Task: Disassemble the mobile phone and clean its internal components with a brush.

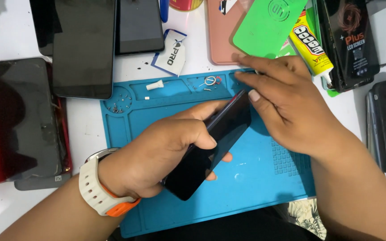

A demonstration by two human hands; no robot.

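Nearest, the left hand (157,149), a white and orange watch (98,185) on its wrist, is clamped around a dark phone (213,143), thumb on its face and fingers underneath. The phone is held tilted above the middle of the blue repair mat (255,178), its top end pointing to the mat's far right corner. The right hand (287,105) covers that top end, thumb touching the phone's edge and fingers pinched together on something small that cannot be made out. Along the mat's far edge lie a small white nozzle (154,85), a metal ring pin (209,81) and, in a round tray, tiny screws (119,103). Beyond the mat lie dark phone screens (86,44), a pink back cover (222,31), a green card (269,24) and a yellow glue tube (311,47) on the white table (5,31).
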